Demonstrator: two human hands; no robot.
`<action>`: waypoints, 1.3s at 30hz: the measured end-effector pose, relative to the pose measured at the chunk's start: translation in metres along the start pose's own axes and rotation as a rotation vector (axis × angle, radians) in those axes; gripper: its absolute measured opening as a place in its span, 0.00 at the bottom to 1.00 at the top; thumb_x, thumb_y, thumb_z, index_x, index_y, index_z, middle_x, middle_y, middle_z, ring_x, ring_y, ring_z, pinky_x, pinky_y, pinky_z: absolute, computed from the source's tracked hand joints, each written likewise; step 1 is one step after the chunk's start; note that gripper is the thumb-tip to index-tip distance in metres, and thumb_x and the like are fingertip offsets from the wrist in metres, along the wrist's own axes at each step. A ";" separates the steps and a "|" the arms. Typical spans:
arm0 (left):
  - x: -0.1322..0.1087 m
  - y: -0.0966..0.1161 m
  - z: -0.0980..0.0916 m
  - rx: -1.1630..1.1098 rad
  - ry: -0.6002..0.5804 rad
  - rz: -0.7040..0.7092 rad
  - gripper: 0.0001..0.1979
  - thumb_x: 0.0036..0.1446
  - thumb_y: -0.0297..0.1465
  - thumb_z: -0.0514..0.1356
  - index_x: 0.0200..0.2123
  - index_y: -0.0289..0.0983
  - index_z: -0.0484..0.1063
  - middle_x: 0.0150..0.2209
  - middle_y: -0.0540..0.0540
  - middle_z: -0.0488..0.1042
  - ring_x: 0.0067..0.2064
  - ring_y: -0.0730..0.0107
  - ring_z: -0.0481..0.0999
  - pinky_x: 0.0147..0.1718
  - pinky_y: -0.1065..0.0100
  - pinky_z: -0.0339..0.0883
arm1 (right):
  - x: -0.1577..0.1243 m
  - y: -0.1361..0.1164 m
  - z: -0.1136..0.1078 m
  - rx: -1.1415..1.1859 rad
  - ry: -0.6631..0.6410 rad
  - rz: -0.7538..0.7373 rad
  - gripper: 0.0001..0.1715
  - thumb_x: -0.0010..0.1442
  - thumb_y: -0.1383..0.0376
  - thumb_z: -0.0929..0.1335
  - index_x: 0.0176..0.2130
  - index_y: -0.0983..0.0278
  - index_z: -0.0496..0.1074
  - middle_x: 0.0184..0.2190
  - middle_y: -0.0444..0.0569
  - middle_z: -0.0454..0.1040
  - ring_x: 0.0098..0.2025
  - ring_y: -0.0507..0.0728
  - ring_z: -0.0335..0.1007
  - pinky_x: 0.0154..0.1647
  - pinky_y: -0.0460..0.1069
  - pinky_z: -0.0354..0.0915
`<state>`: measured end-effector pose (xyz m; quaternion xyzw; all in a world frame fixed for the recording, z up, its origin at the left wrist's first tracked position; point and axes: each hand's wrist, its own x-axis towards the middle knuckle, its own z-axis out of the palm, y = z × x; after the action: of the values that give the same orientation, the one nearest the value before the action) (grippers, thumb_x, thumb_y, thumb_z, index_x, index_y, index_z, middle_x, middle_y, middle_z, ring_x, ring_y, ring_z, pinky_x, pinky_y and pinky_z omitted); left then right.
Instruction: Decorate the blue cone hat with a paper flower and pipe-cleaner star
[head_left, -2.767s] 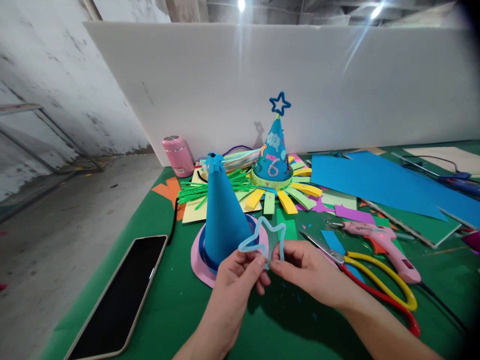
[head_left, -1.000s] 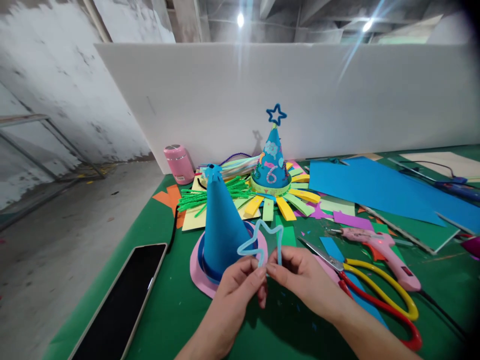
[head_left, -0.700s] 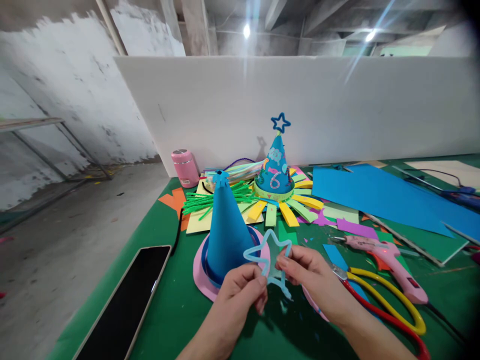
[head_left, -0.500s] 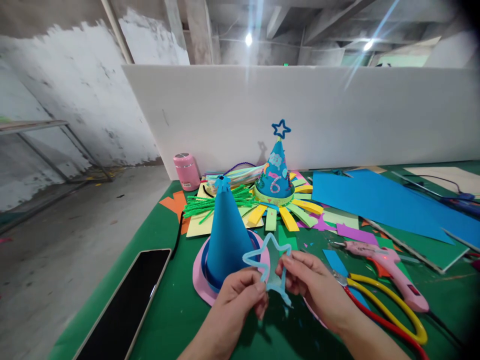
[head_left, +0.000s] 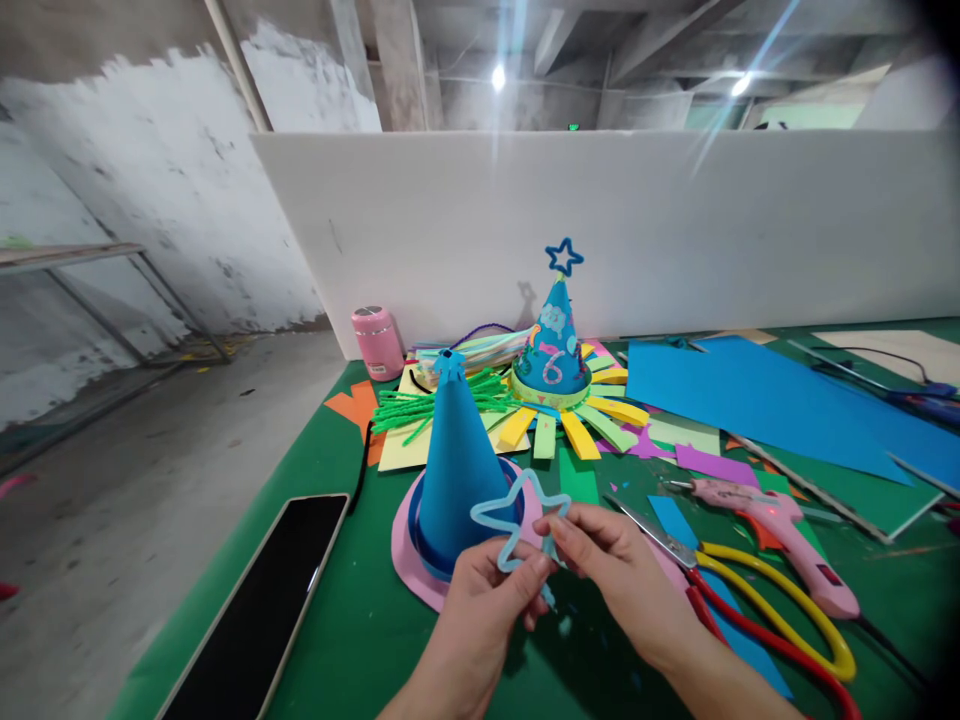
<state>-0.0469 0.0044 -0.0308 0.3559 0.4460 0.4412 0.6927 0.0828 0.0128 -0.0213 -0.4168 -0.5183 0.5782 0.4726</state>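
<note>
A light blue pipe cleaner star [head_left: 491, 518] is pinched between both hands at the front of the table. My left hand [head_left: 499, 595] grips its lower left part, fingers closed. On its right side, my right hand [head_left: 600, 555] has thumb and fingers closed on the star's edge. Just behind the hands stands a plain blue paper cone hat [head_left: 459, 460] on a pink base [head_left: 409, 565]. Farther back is a decorated blue party hat [head_left: 553, 350], topped by a dark blue star [head_left: 564, 257] and ringed by yellow and green paper strips.
Scissors [head_left: 765, 600] with red and yellow handles and a pink glue gun [head_left: 780, 530] lie at right. A phone [head_left: 259, 605] rests at left. Green pipe cleaners [head_left: 405, 410], a pink jar [head_left: 377, 345] and blue sheets [head_left: 750, 400] sit behind. A white board [head_left: 600, 220] stands across the back.
Both hands and the light blue star have shifted slightly left, and the right hand has come closer to the left. The scissors' blades now show beyond the right hand.
</note>
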 end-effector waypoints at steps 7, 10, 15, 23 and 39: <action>-0.003 0.003 0.000 -0.019 -0.008 0.001 0.09 0.42 0.30 0.63 0.17 0.33 0.67 0.19 0.51 0.65 0.20 0.80 0.58 0.19 0.75 0.51 | 0.004 0.003 -0.004 -0.025 -0.062 -0.015 0.13 0.54 0.60 0.65 0.23 0.66 0.65 0.20 0.41 0.62 0.25 0.50 0.56 0.27 0.45 0.56; -0.004 0.003 0.000 -0.067 -0.051 0.001 0.08 0.43 0.29 0.61 0.17 0.34 0.66 0.18 0.53 0.63 0.20 0.79 0.58 0.20 0.75 0.50 | 0.005 0.004 -0.003 0.031 -0.097 -0.011 0.12 0.55 0.60 0.65 0.24 0.66 0.65 0.21 0.40 0.61 0.24 0.49 0.55 0.26 0.43 0.56; -0.006 0.002 -0.001 -0.114 -0.117 -0.033 0.08 0.43 0.28 0.61 0.17 0.34 0.65 0.17 0.53 0.61 0.21 0.79 0.57 0.21 0.74 0.50 | 0.003 0.003 -0.002 0.061 -0.191 -0.032 0.14 0.57 0.60 0.63 0.24 0.65 0.63 0.20 0.40 0.61 0.22 0.48 0.56 0.24 0.43 0.56; -0.007 0.002 -0.004 0.009 -0.221 -0.010 0.08 0.43 0.28 0.60 0.18 0.34 0.63 0.19 0.52 0.62 0.22 0.77 0.56 0.21 0.73 0.49 | 0.005 -0.008 -0.019 -0.309 -0.394 -0.155 0.15 0.59 0.60 0.61 0.25 0.66 0.66 0.23 0.41 0.60 0.26 0.50 0.56 0.27 0.45 0.54; -0.001 0.004 -0.009 0.114 -0.177 0.067 0.08 0.44 0.28 0.57 0.17 0.35 0.61 0.17 0.54 0.57 0.21 0.77 0.52 0.21 0.71 0.45 | 0.003 -0.002 -0.016 -0.101 -0.340 -0.040 0.09 0.58 0.63 0.62 0.31 0.66 0.66 0.27 0.44 0.64 0.30 0.51 0.60 0.33 0.47 0.58</action>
<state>-0.0567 0.0053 -0.0303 0.4472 0.3953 0.4049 0.6927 0.0976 0.0189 -0.0210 -0.3259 -0.6274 0.6040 0.3678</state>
